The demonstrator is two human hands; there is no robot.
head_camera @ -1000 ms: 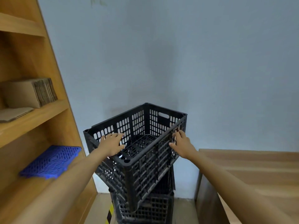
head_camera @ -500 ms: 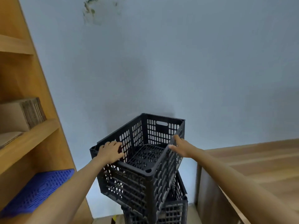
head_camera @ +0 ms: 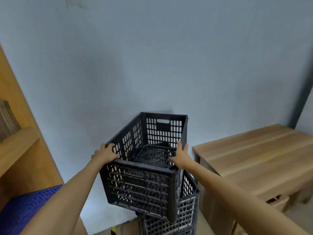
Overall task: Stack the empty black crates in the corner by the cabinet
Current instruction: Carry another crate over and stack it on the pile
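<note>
An empty black slotted crate [head_camera: 144, 184] hangs askew over a second black crate [head_camera: 184, 216] that stands in the corner by the wall. My left hand [head_camera: 105, 154] grips the upper crate's left rim near the front corner, fingers curled over the edge. My right hand [head_camera: 180, 156] holds the right rim, thumb inside and fingers along the outer side. The upper crate sits turned relative to the one below, its front overhanging. Only the lower crate's right side and top corner show.
A wooden cabinet [head_camera: 20, 150] with shelves rises at the left, holding a blue plastic panel [head_camera: 22, 209] and stacked cardboard [head_camera: 6, 119]. A low wooden bench or table [head_camera: 254, 156] stands at the right. The grey-blue wall is directly behind the crates.
The upper crate has swung round so its short end faces me and has come closer to level over the lower crate. Both hands kept their hold on the rims. My view shifted right.
</note>
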